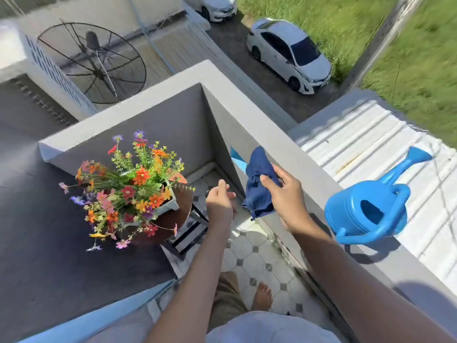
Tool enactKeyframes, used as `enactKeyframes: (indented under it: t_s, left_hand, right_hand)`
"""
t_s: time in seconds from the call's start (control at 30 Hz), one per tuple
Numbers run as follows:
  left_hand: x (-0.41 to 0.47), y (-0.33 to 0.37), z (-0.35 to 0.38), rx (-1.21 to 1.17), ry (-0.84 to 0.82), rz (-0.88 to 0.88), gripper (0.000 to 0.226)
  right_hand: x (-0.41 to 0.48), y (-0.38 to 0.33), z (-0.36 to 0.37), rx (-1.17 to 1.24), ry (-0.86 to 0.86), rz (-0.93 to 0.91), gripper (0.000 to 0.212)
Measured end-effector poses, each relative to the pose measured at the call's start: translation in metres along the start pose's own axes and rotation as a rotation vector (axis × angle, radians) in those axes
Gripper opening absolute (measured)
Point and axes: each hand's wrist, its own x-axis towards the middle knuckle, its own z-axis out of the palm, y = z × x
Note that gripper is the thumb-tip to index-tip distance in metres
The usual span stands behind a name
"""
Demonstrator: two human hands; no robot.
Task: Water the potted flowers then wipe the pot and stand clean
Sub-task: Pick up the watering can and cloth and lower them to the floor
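Colourful flowers [128, 189] fill a grey rectangular pot [169, 206] that sits on a round brown stand [173, 221] with dark legs, in the corner of a small balcony. My right hand [286, 194] holds a dark blue cloth [259, 184] in the air, just inside the grey parapet wall. My left hand [220, 201] hovers between the stand and the cloth with fingers loosely curled and nothing in it. A blue plastic watering can [368, 209] rests on top of the parapet ledge to the right, spout pointing away.
The grey parapet [247, 115] encloses the balcony on two sides. A tiled floor [257, 253] lies below, with my bare foot [263, 295] on it. Beyond the wall are a white corrugated roof [371, 134], a satellite dish [94, 63] and parked white cars.
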Motion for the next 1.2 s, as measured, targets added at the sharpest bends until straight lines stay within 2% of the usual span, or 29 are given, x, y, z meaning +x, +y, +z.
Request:
enactKeyframes:
  t_s: [0.17, 0.27, 0.33, 0.4, 0.47, 0.5, 0.57, 0.63, 0.73, 0.83, 0.93, 1.2]
  left_hand:
    - [-0.093, 0.047, 0.093, -0.143, -0.345, -0.004, 0.039]
    - [-0.147, 0.045, 0.150, -0.131, -0.560, 0.011, 0.047]
    - [-0.175, 0.034, 0.183, -0.076, -0.658, -0.017, 0.046]
    - [-0.198, 0.018, 0.213, -0.065, -0.792, -0.185, 0.038]
    - [-0.210, -0.004, 0.234, -0.163, -0.923, -0.447, 0.032]
    - [-0.213, -0.016, 0.244, -0.221, -0.931, -0.544, 0.032]
    - [-0.218, -0.037, 0.260, -0.333, -0.837, -0.625, 0.030]
    - [-0.222, -0.049, 0.272, -0.450, -0.708, -0.599, 0.031]
    - [-0.228, -0.049, 0.284, -0.553, -0.552, -0.561, 0.039]
    - [-0.229, -0.045, 0.291, -0.577, -0.540, -0.572, 0.042]
    - [-0.225, -0.048, 0.296, -0.574, -0.524, -0.588, 0.040]
    - [-0.207, -0.047, 0.279, -0.484, -0.501, -0.437, 0.022]
  right_hand:
    - [-0.021, -0.052, -0.114, 0.167, 0.252, -0.122, 0.034]
    - [-0.046, -0.064, -0.191, 0.272, 0.425, -0.156, 0.025]
    - [-0.065, -0.059, -0.237, 0.313, 0.556, -0.162, 0.026]
    - [-0.084, -0.047, -0.277, 0.342, 0.691, -0.158, 0.031]
    - [-0.100, -0.032, -0.303, 0.375, 0.781, -0.109, 0.031]
    - [-0.109, -0.024, -0.314, 0.392, 0.805, -0.079, 0.030]
    - [-0.127, -0.007, -0.329, 0.416, 0.831, -0.020, 0.026]
    - [-0.141, 0.006, -0.338, 0.417, 0.851, 0.031, 0.016]
    - [-0.154, 0.021, -0.340, 0.430, 0.844, 0.057, 0.014]
    - [-0.157, 0.024, -0.333, 0.442, 0.804, 0.034, 0.010]
    - [-0.156, 0.021, -0.325, 0.478, 0.753, 0.014, 0.019]
    - [-0.147, 0.000, -0.308, 0.505, 0.660, -0.018, 0.024]
